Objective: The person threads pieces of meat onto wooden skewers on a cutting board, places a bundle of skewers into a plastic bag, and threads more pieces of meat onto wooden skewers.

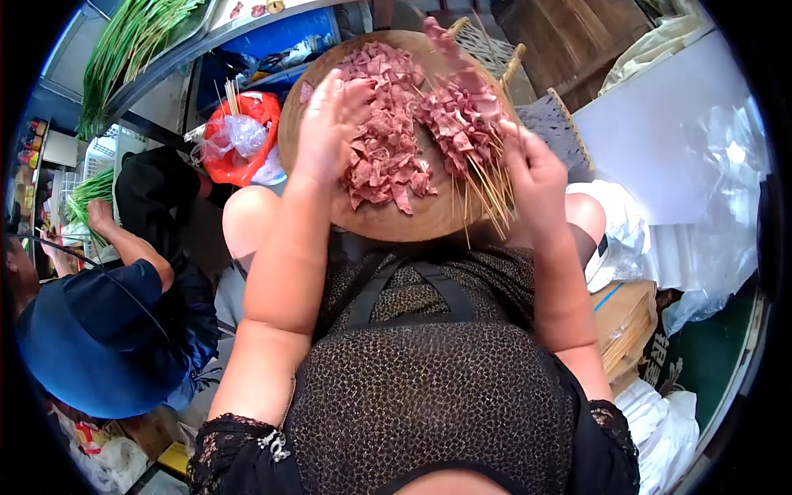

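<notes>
A round wooden board (318, 78) lies over my lap with a pile of cut pink meat (381, 124) on it. My left hand (328, 128) is at the pile's left edge, fingers stretched out and partly blurred, with nothing visible in them. On the board's right side, loaded meat skewers (464, 124) lie bunched, their bare sticks (487, 194) pointing toward me. My right hand (532, 161) is closed in a pinch beside them on a skewer; its far end, with meat (445, 41), appears raised and blurred above the bunch.
At left, a red bag (243, 136) holds sticks and clear plastic. A co-worker in blue (107, 330) handles green stalks (89, 194) at far left. More stalks (136, 41) lie at upper left. A woven chair (487, 54) stands behind the board; plastic-wrapped packs (693, 239) are at right.
</notes>
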A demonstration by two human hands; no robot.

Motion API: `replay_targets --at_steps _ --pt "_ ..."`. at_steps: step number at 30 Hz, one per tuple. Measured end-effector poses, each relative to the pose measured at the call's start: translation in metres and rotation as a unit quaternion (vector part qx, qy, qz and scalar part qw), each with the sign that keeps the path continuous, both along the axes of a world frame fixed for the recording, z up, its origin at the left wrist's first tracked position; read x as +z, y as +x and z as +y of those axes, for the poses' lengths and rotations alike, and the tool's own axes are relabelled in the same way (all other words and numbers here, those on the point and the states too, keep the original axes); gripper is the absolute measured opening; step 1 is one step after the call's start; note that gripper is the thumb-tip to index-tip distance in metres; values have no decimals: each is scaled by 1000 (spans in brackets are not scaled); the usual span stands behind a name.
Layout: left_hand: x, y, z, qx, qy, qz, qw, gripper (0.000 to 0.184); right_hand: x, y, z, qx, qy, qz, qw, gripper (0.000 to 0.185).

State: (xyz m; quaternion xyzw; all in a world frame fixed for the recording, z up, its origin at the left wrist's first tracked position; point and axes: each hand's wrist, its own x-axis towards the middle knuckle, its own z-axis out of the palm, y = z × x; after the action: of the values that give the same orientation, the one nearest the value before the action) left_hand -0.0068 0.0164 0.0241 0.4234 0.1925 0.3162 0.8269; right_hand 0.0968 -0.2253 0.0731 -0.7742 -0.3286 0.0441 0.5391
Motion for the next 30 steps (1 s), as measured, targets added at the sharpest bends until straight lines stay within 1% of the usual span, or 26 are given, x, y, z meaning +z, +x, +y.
replay_targets --at_steps 1,2,3,4,5,7,9,10,11,12,13,14,15,16,17,18,20,21,22,23,24,25,26,28,30 --pt "-10 2 13 20 30 30 999 45 -12 20 -3 -7 -57 -73 996 26" --pt "-11 3 18 31 81 72 994 37 -28 37 -8 -13 -112 -146 983 26" --pt "-16 2 22 24 113 97 989 31 -38 41 -15 -11 -112 -146 983 26" --pt "-22 0 24 17 145 124 982 25 -47 43 -18 1 -179 -153 972 25" --pt "-28 -1 24 19 214 169 962 19 -54 46 -19 13 -241 -160 957 25" --pt "-27 -8 17 22 336 268 903 13 -58 45 -20 9 -238 -178 955 25" --pt "-33 -6 16 28 495 319 808 18 -48 36 -24 1 -263 -199 944 22" --pt "-32 -5 14 30 574 328 749 21 -43 34 -24 -1 -260 -200 945 22" --pt "-41 -1 14 27 604 282 744 22 -39 34 -24 -27 -255 -271 928 20" --pt "-37 2 9 -36 575 274 770 20 -34 31 -25 -53 -249 -340 905 20" --pt "-45 7 9 -47 579 314 751 19 -23 20 -25 -73 -265 -322 906 21" --pt "-53 12 9 -59 582 354 730 18 -17 10 -23 -75 -265 -323 906 21" --pt "-48 9 1 -40 674 358 645 17 -15 0 -21 -35 -212 -277 937 22" --pt "-48 9 1 -39 673 357 646 17 -11 -10 -19 4 -155 -230 961 24" --pt "-48 10 1 -20 673 355 648 17 -8 -21 -18 61 -146 -97 983 26" --pt "-47 10 3 0 673 353 649 17 -6 -33 -16 116 -132 38 984 28" --pt "-45 8 10 -13 666 351 658 20 -15 -61 -9 130 -108 202 965 27" --pt "-51 9 15 -17 546 318 775 22 -20 -71 -6 162 -119 221 954 24" --pt "-51 8 18 -19 411 275 869 24 -34 -75 -5 171 -130 209 954 22" --pt "-51 5 23 -70 293 219 928 27 -44 -74 -3 168 -138 227 949 21" --pt "-43 3 22 -70 293 221 927 27 -54 -72 0 165 -145 246 944 21" --pt "-34 0 19 -89 185 193 960 27 -66 -67 1 163 -133 202 956 21" --pt "-29 -3 17 -106 72 162 978 26 -73 -61 2 162 -122 159 966 22" --pt "-27 -6 17 -96 66 156 981 27 -73 -53 5 136 -115 141 974 23" --pt "-25 -7 12 -94 -2 133 987 26 -65 -53 6 128 -82 157 976 25"
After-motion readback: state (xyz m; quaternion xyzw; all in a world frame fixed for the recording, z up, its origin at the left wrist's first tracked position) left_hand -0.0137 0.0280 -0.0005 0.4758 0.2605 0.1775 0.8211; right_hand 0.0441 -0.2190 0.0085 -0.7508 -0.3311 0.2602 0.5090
